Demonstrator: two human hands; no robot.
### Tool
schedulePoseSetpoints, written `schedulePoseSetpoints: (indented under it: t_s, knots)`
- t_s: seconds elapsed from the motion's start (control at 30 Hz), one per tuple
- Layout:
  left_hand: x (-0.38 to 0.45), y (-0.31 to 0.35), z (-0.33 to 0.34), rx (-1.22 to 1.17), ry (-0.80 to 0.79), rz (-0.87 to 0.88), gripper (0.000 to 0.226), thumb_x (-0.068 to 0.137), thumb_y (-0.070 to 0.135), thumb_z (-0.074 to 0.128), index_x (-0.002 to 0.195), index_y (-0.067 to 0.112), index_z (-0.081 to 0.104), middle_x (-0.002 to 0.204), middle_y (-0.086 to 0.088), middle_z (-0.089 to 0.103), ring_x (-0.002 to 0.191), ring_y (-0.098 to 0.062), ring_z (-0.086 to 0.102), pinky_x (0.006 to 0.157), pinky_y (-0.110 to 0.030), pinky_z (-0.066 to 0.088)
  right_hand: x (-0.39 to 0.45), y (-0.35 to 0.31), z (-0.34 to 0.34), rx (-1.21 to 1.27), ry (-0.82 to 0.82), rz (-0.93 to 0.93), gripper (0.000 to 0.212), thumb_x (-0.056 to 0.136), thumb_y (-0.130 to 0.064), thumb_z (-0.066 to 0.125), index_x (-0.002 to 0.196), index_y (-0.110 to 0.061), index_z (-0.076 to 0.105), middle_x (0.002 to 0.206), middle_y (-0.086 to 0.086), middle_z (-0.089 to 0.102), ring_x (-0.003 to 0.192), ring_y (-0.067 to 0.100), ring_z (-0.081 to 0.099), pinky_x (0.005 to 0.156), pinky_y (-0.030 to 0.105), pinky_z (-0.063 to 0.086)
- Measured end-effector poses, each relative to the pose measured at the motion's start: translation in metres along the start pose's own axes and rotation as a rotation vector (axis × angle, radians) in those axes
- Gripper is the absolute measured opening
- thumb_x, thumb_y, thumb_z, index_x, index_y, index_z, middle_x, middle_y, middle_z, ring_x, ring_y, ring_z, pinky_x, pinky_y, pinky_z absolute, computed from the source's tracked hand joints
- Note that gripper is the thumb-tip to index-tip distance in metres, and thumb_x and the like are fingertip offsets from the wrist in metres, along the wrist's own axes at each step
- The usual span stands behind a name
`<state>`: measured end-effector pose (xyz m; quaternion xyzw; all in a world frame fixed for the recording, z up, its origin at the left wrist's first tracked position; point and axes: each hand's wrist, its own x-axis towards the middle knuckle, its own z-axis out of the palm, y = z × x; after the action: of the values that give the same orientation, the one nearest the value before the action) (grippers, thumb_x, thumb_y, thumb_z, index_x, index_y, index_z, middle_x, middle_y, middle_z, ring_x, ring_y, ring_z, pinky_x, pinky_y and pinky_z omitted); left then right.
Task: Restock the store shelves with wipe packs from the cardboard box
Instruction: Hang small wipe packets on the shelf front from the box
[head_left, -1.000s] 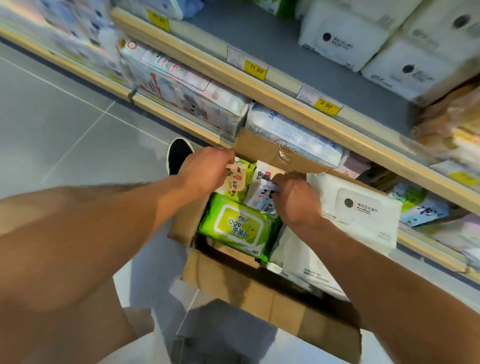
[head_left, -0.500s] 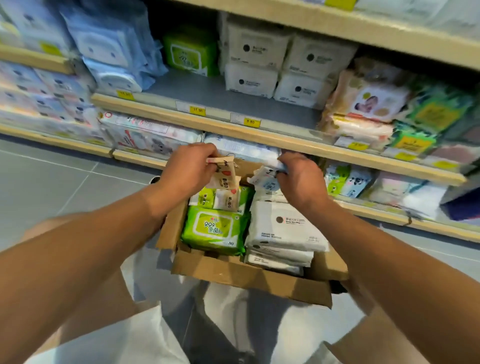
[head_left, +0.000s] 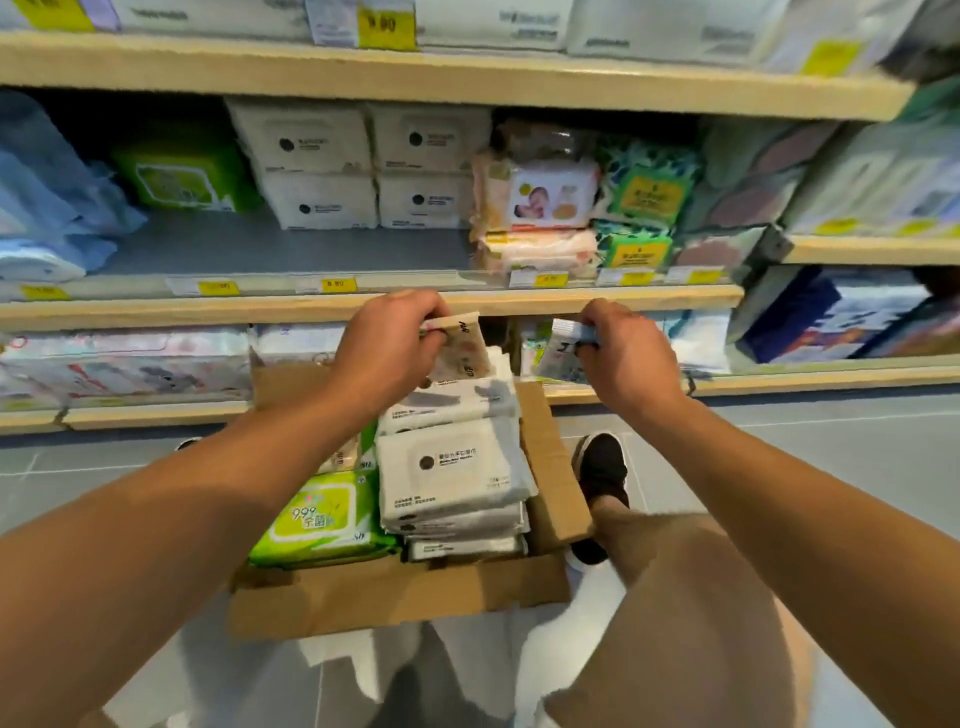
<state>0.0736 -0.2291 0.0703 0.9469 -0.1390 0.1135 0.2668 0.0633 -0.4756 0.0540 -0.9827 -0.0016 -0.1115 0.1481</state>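
Note:
An open cardboard box (head_left: 395, 597) sits on the floor below me, holding a stack of white wipe packs (head_left: 452, 478) and a green wipe pack (head_left: 317, 519). My left hand (head_left: 384, 348) grips a small beige wipe pack (head_left: 462, 348) by its top edge, lifted above the box. My right hand (head_left: 623, 353) pinches a small pale blue-and-white wipe pack (head_left: 561, 348), also raised, level with the front edge of the middle shelf (head_left: 363, 306).
The middle shelf carries white packs (head_left: 311, 166), a green pack (head_left: 176, 176), blue packs (head_left: 41, 208) and pink baby-wipe packs (head_left: 545, 208), with bare grey board (head_left: 285, 244) in front of the white ones. My shoe (head_left: 600, 467) stands right of the box.
Both hands have lifted their small packs out of the box up to the level of the middle shelf's edge. My view has tilted up, so more of the shelves shows.

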Motion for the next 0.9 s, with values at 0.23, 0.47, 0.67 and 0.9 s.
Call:
schedulePoseSetpoints:
  t_s: [0.23,0.47,0.67,0.9]
  knots:
    - [0.041,0.035,0.072,-0.050,-0.109,0.038,0.013,0.086,0.019,0.065,0.098,0.024,0.066,0.101,0.005,0.068,0.089,-0.013,0.057,0.075,-0.029,0.047,0.019,0.085,0.024,-0.089,-0.026,0.063,0.015,0.085,-0.009,0.060,0.099,-0.014,0.059,0.101,0.012,0.065,0.092,0.034,0.058,0.068,0.042,0.053]
    - [0.074,0.033,0.146,-0.039,-0.223,0.087,0.016,0.084,0.018,0.066,0.099,0.024,0.066,0.101,0.004,0.068,0.092,-0.017,0.059,0.074,-0.027,0.042,0.045,0.140,0.074,-0.111,-0.074,0.089,0.018,0.089,-0.008,0.058,0.106,-0.011,0.061,0.103,0.013,0.065,0.097,0.033,0.054,0.070,0.036,0.041]
    - [0.096,0.015,0.185,-0.037,-0.270,0.082,0.016,0.084,0.016,0.066,0.098,0.023,0.066,0.099,0.002,0.068,0.092,-0.019,0.059,0.079,-0.031,0.045,0.076,0.163,0.132,-0.142,-0.080,0.024,0.018,0.087,-0.008,0.062,0.105,-0.010,0.062,0.100,0.013,0.067,0.094,0.032,0.055,0.072,0.042,0.047]
    - [0.114,-0.012,0.213,-0.059,-0.252,0.158,0.014,0.080,0.015,0.065,0.094,0.018,0.067,0.090,0.000,0.068,0.082,-0.022,0.060,0.073,-0.030,0.044,0.110,0.177,0.191,-0.182,-0.095,-0.043,0.019,0.089,-0.010,0.059,0.107,-0.014,0.061,0.100,0.010,0.066,0.097,0.030,0.053,0.074,0.037,0.041]
